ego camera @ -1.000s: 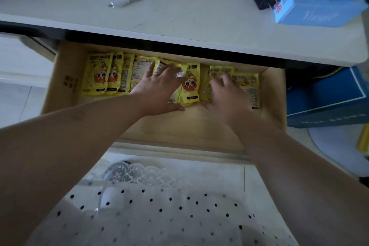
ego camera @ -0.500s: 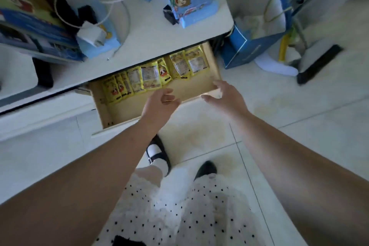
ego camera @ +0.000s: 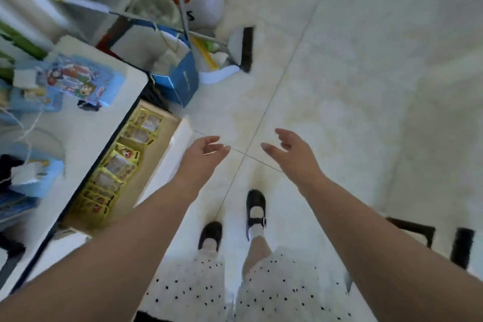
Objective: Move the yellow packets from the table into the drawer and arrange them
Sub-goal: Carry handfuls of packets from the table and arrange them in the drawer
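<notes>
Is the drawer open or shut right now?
Open. The drawer sticks out from under the table, with the yellow packets lying in a row inside. Both hands, left and right, are empty and clear of it.

Bare forearms, no sleeves; a white dress (ego camera: 261, 285) with black dots; black strap shoes (ego camera: 256, 206) over white socks (ego camera: 257, 231).

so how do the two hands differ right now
The left hand hangs close beside the open drawer front; the right hand is out over bare floor tile, farther from it. The left hand's fingers curl inward; the right hand's are spread looser. Both are empty, open, and touching nothing.
</notes>
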`<action>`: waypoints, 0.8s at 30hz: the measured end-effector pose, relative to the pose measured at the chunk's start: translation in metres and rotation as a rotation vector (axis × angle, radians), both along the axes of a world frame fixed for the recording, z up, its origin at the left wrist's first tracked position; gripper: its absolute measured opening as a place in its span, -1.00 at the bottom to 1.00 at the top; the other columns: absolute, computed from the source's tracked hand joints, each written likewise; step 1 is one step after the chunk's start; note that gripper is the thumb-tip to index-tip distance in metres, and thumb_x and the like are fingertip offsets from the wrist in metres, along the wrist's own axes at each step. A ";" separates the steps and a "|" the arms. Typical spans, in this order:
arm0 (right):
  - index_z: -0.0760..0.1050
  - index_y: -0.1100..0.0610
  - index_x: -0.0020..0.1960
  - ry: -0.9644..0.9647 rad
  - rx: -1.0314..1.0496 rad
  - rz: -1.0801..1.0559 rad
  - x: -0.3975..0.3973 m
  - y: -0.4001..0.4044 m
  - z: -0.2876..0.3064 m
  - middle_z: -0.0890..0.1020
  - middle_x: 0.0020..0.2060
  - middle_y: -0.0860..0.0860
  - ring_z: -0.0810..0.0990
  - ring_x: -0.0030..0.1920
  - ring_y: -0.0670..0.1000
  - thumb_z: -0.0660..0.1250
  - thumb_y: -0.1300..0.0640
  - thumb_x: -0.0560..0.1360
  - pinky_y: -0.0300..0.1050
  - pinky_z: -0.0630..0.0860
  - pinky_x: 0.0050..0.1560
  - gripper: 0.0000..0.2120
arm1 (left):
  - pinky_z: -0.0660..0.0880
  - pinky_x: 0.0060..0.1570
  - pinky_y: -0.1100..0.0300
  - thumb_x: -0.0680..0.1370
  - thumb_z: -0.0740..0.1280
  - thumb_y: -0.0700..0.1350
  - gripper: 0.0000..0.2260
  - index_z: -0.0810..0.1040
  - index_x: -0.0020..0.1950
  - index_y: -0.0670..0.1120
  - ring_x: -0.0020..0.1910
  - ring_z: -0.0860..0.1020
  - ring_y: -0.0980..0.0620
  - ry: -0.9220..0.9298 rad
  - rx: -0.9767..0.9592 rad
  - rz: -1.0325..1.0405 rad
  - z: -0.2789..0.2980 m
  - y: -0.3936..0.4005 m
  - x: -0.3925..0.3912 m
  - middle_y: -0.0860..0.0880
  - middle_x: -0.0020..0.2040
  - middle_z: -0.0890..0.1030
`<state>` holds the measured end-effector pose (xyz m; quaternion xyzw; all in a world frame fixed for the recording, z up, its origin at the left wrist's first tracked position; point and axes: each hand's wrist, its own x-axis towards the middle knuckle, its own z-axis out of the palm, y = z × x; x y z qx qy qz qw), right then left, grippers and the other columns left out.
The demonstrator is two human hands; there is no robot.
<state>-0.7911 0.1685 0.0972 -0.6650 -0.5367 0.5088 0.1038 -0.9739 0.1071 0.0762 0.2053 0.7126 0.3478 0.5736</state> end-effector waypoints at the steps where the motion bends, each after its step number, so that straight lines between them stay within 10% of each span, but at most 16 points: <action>1: 0.34 0.04 0.42 0.005 0.009 -0.067 0.018 -0.012 0.008 0.42 0.39 -0.01 0.42 0.35 -0.01 0.40 -0.06 0.46 -0.03 0.38 0.34 -0.42 | 0.45 0.24 0.06 0.50 0.40 -0.02 -0.72 0.47 0.19 0.07 0.19 0.52 0.05 0.002 0.009 -0.071 0.008 -0.001 0.013 0.03 0.17 0.57; 24: 0.42 0.04 0.35 0.079 -0.035 -1.372 0.411 -0.481 0.047 0.49 0.27 0.01 0.43 0.33 -0.03 0.44 -0.04 0.43 0.02 0.45 0.29 -0.48 | 0.45 0.25 0.03 0.51 0.38 -0.02 -0.61 0.45 0.32 -0.01 0.18 0.52 0.04 0.085 0.020 -1.340 0.059 -0.244 0.470 0.04 0.16 0.56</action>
